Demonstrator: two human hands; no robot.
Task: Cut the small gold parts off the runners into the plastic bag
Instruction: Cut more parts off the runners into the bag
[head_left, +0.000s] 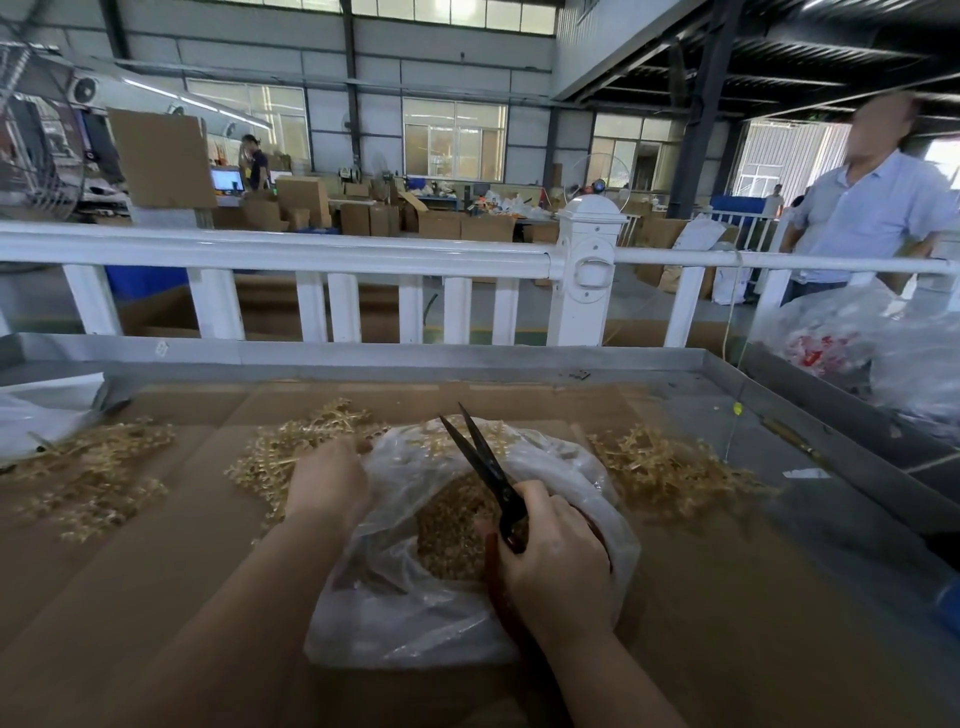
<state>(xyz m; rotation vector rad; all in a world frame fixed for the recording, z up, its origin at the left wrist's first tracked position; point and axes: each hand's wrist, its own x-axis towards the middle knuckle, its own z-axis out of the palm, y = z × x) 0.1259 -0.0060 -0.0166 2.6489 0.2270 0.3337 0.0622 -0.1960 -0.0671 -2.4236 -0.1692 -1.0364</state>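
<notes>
Plastic bag (415, 597) of cut gold parts (452, 540) sits mid-cardboard (156, 597). Right hand (556, 561) grips open scissors (480, 462) over bag; left hand (327, 480) reaches into runners (291, 452) left of bag, fingers hidden. Bare cardboard nearer than bag.

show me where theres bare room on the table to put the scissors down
Bare cardboard near left of the bag, and near right of it, below the right runner pile. Crowded behind the bag: runner piles at left and centre.
</notes>
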